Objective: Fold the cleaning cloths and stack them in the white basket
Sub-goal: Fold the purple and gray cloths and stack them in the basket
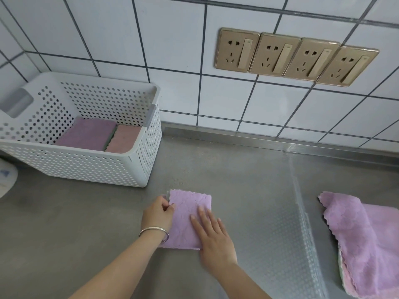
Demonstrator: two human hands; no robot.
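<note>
While no brand name, label or readable writing shows anywhere in the head view, a folded purple cloth (187,219) lies flat on the grey steel counter (64,223), near the middle, its long axis running from near to far and tilting slightly rightward at the far end. The left hand (158,213), with a silver bangle (154,233) on its wrist, pinches the cloth's far-left edge with curled fingers. The right hand (212,236) rests flat on the cloth's right side, fingers straight and slightly spread, pointing far-left. To the far left stands the white perforated basket (90,167), holding a folded purple cloth and a folded pink cloth (124,140) side by side on its floor. At the near right a loose pile of purple cloths (364,240) lies well apart from the hands. Four gold wall sockets (295,57) sit in a row on the white tiled wall (172,39).
</note>
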